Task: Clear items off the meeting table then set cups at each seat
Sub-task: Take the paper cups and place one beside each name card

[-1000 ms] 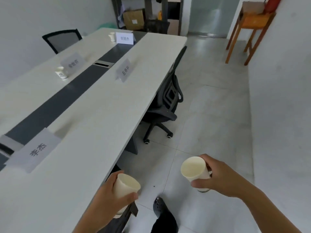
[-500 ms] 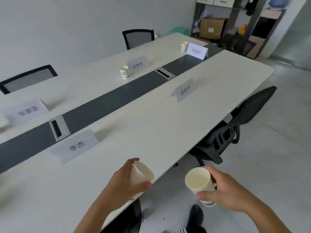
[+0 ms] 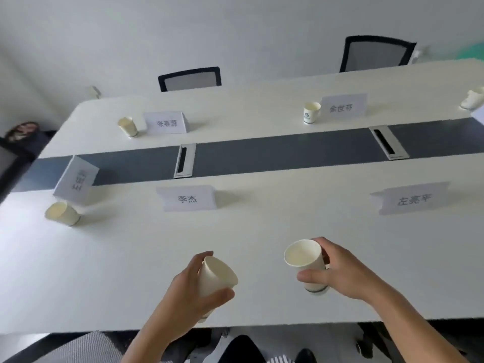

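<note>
My left hand (image 3: pixel 187 292) grips a cream paper cup (image 3: pixel 216 276), tilted, above the near edge of the white meeting table (image 3: pixel 262 231). A second paper cup (image 3: pixel 305 260) is gripped by my right hand (image 3: pixel 337 271), just over the tabletop. Both are in front of a name card (image 3: pixel 188 198). Other paper cups stand on the table: one at the near left (image 3: pixel 62 214), one at the far left (image 3: pixel 127 126), one with a green logo (image 3: pixel 311 113) at the far side, and one at the right edge (image 3: pixel 471 98).
More name cards stand at the near right (image 3: pixel 412 199), far left (image 3: pixel 166 122), far right (image 3: pixel 343 107) and table end (image 3: pixel 76 180). A dark strip with two cable hatches (image 3: pixel 184 160) runs down the middle. Two black mesh chairs (image 3: pixel 190 78) stand behind the far side.
The view has swung from along the table to facing it squarely. Both hands with their cups have moved from beside the edge to over the tabletop.
</note>
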A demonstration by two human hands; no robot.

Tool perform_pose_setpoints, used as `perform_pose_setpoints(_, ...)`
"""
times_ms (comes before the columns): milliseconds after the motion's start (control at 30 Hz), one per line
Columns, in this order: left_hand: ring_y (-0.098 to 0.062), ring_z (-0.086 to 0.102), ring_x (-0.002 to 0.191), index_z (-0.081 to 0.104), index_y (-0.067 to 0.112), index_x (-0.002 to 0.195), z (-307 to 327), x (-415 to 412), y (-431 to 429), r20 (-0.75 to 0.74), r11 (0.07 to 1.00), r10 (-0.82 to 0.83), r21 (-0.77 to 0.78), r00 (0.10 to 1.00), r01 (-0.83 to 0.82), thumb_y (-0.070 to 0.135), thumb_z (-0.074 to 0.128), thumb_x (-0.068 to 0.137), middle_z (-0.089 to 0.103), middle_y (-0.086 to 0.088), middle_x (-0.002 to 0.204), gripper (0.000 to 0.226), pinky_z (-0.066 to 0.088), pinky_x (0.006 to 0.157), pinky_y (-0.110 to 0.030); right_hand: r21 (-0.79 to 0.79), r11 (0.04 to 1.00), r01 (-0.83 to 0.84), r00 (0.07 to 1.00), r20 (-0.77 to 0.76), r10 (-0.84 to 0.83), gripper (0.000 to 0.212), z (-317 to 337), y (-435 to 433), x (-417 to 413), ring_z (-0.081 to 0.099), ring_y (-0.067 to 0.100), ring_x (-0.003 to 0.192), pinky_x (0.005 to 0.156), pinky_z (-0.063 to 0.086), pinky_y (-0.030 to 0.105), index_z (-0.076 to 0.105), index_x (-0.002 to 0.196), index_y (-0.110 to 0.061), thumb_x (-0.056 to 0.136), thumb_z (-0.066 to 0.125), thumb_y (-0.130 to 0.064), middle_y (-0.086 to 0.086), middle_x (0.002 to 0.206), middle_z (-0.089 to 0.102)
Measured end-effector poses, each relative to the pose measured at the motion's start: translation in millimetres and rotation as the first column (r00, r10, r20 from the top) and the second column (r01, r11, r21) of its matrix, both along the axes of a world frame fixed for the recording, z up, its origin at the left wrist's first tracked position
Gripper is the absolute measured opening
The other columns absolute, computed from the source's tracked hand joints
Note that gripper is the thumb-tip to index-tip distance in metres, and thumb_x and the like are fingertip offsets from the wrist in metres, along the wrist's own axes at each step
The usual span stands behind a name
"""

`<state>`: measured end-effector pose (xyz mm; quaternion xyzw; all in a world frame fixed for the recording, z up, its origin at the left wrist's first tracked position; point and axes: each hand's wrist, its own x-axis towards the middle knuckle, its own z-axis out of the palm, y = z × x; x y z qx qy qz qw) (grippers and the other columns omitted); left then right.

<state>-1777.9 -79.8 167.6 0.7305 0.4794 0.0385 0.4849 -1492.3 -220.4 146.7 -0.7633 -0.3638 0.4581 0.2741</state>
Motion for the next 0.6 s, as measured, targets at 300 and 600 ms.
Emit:
perform_pose_setpoints(300, -0.016, 0.063, 0.098, 0.046, 0.044, 0.122, -12, -30, 35, -0.043, 0.964, 0.263, -0.013, 0.964, -0.264, 0.060, 0.074, 0.050, 0.064, 0.003, 0.109, 0.079, 0.056, 0.086, -0.035, 0.128, 0.992, 0.005, 0.994, -0.107, 0.008, 0.063, -36, 146, 9, 0.062, 0.015, 0.103, 0.081, 0.053, 0.031, 0.053, 0.116, -0.029, 0.064, 0.089, -0.030, -0.008, 0.110, 0.064)
perform_pose_setpoints(600, -0.016, 0.063, 0.098, 0.040, 0.048, 0.128, -36, -1, 134, 0.029, 0.954, 0.288, -0.098, 0.957, -0.284, 0.059, 0.074, 0.055, 0.060, 0.005, 0.114, 0.082, 0.059, 0.075, -0.031, 0.189, 0.972, 0.142, 0.990, -0.030, -0.139, 0.069, -78, 298, 7, 0.058, 0.019, 0.104, 0.081, 0.046, 0.029, 0.048, 0.123, -0.027, 0.065, 0.085, -0.022, -0.007, 0.113, 0.061)
